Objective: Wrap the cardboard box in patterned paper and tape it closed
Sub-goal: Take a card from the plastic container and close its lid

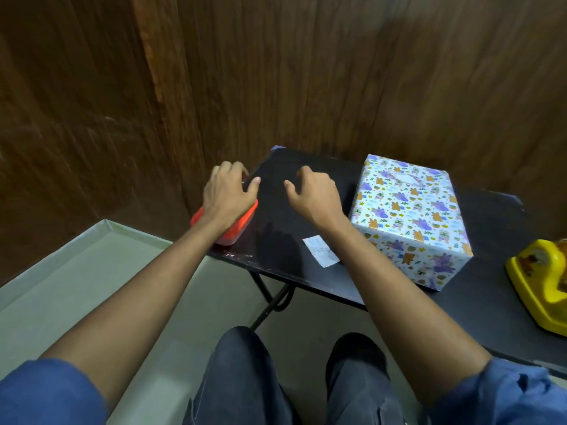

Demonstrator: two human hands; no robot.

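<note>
The box, fully covered in white paper with a purple and orange cartoon pattern, stands on the black table right of centre. My left hand lies on top of a red plastic object at the table's left edge, with its fingers curled over the object's far end and the thumb pointing right. My right hand hovers over the bare table just left of the box, fingers loosely curled and holding nothing. A yellow tape dispenser sits at the far right of the table.
A small white paper slip lies on the table under my right forearm. A dark wood-panelled wall stands close behind the table. Grey floor shows to the left, and my knees are below the front edge by the folding table leg.
</note>
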